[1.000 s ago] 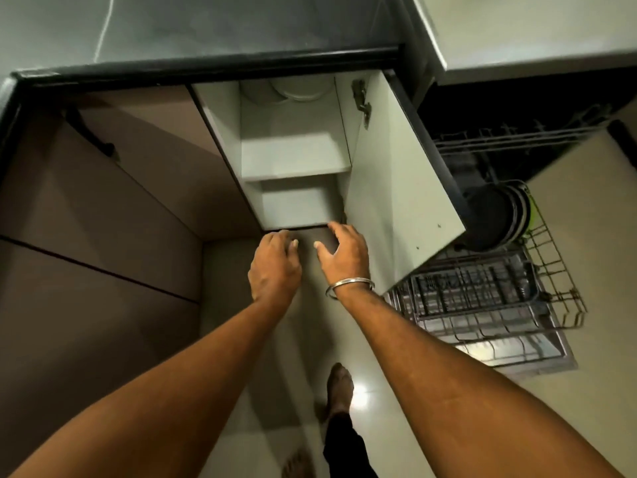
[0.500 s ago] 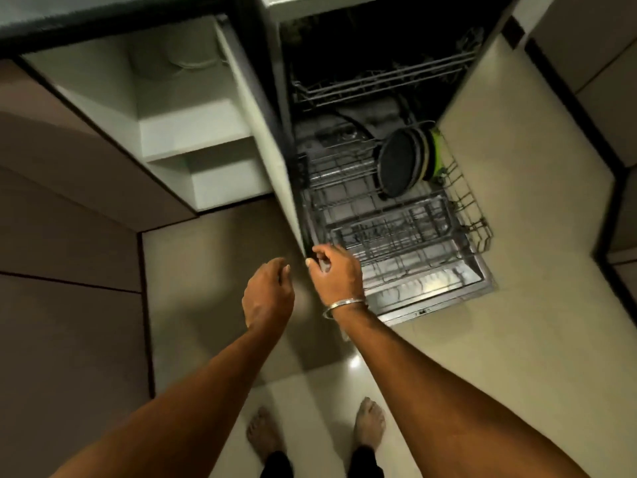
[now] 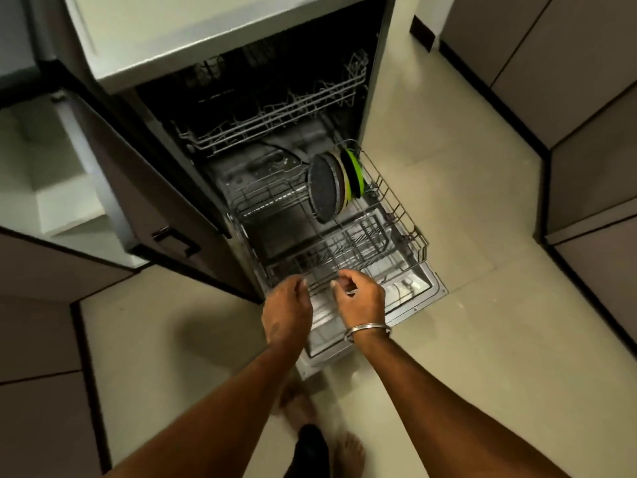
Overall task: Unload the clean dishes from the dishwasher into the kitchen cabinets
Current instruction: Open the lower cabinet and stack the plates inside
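Change since earlier: both hands are now over the front of the dishwasher's lower rack, away from the cabinet door edge where they were; the view has swung right, so the dishwasher fills the middle and the open cabinet sits at the left edge.
Feet (image 3: 350,451): bare, on the pale tiled floor (image 3: 475,243), just in front of the dishwasher door.
Left hand (image 3: 287,310): back of the hand up, fingers loosely curled and close together, holding nothing, above the near left corner of the rack.
Right hand (image 3: 361,298): just beside the left, fingers curled with the thumb close to the forefinger; I cannot tell whether they touch a rack wire.
Bracelet (image 3: 367,328): plain metal band on the right wrist.
Dishwasher door (image 3: 412,292): folded down flat, the rack pulled out over it.
Lower rack (image 3: 415,236): grey wire, bare at the front under the hands.
Plates: standing on edge at the back right of the lower rack, well apart from both hands; a dark plate (image 3: 322,188) faces forward, a pale one sits behind it and a bright green plate (image 3: 355,172) behind that.
Upper rack (image 3: 275,124): pushed inside the dark tub, nothing in it that I can make out.
Cabinet door (image 3: 144,188): swung open to the left of the dishwasher, a dark handle (image 3: 176,240) near its lower edge.
Cabinet shelves (image 3: 65,208): white and blurred behind that door.
Countertop (image 3: 206,32): pale slab over the dishwasher.
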Motion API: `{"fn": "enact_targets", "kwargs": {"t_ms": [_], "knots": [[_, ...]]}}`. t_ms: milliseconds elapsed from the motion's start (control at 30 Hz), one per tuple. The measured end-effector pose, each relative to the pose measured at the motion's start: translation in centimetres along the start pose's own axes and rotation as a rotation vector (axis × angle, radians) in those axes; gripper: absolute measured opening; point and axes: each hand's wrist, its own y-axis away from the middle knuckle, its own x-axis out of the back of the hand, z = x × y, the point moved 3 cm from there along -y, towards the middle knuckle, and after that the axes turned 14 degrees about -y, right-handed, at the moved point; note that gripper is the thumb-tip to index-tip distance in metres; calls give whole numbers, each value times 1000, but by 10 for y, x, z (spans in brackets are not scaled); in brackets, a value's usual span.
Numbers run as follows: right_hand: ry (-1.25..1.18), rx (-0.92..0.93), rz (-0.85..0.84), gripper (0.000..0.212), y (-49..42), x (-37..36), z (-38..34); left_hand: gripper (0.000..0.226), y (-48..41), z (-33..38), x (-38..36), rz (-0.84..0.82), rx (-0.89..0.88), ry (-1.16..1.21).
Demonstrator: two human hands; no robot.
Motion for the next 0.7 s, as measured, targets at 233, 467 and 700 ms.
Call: {"fn": "enact_targets", "kwargs": {"t_ms": [233,467,700], "knots": [[-120,-94,53,21,-93,-4,7,23,-83,47,-15,-18,-37,-5],[-141,-145,88,17,-194,-7,42,26,-162,95,-69,-46,25,-13],[29,-122,22,15,-285,-24,88,30,-243,124,-145,-20,70,-49]]}}
